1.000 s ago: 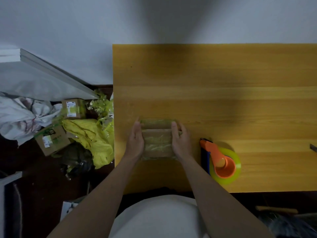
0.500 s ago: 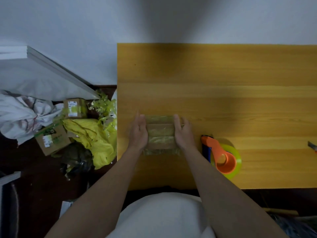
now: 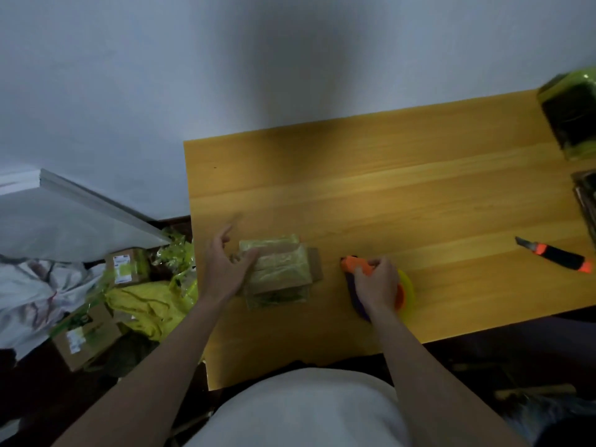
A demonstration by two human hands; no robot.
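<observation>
Parcel point(image 3: 280, 269): brown, film-wrapped, at counter point(image 3: 387, 195) left edge. Left grip point(image 3: 222, 269) released, touching it. Right grip point(image 3: 375, 282) grasps dispenser point(image 3: 354, 265). Knife point(image 3: 558, 254) near right edge.

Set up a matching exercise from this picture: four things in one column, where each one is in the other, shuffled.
Things
1 tape dispenser
2 utility knife
3 wrapped box
4 yellow bundle

Places
A on the floor, left of the table
B touched by the left hand
C gripped by the right hand
D untouched on the table, far right

Pairs: 1-C, 2-D, 3-B, 4-A
</observation>
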